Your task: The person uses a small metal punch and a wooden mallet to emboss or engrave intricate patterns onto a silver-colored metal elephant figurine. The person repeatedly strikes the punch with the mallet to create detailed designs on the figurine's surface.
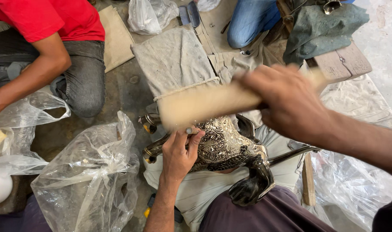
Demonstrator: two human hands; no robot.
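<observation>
An ornate engraved metal figure with dark glossy legs lies across my lap on a pale cloth. My left hand pinches a small metal punch upright against the figure's engraved surface. My right hand grips a pale wooden mallet, blurred by motion, just above the punch.
A crumpled clear plastic bag lies at my left. A person in a red shirt and grey trousers kneels at the upper left. Another person's blue-jeaned knee is at the top. A wooden block with a green cloth sits upper right.
</observation>
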